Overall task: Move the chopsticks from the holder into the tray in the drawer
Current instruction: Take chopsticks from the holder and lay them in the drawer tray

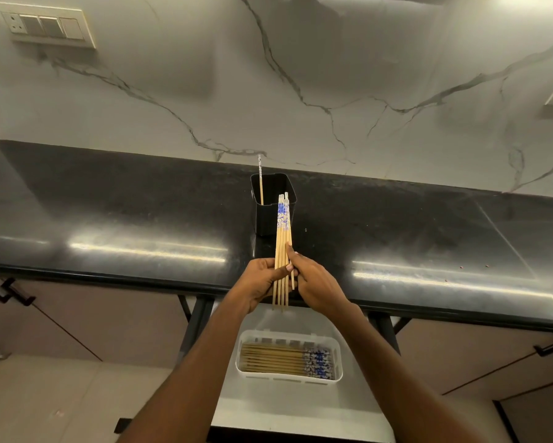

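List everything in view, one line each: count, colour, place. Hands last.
held chopsticks: about five, tan with blue-white tops, upright before the holder
lone chopstick: one, tan, white-topped, leaning inside the holder
holder: one, black, on the counter
tray chopsticks: many, tan with blue-white ends, flat in the tray
tray: one, white, in the open drawer
counter: one, glossy black, under the holder
switch plates: two, cream, on the marble wall
left hand: one, grips held chopsticks
right hand: one, holds held chopsticks
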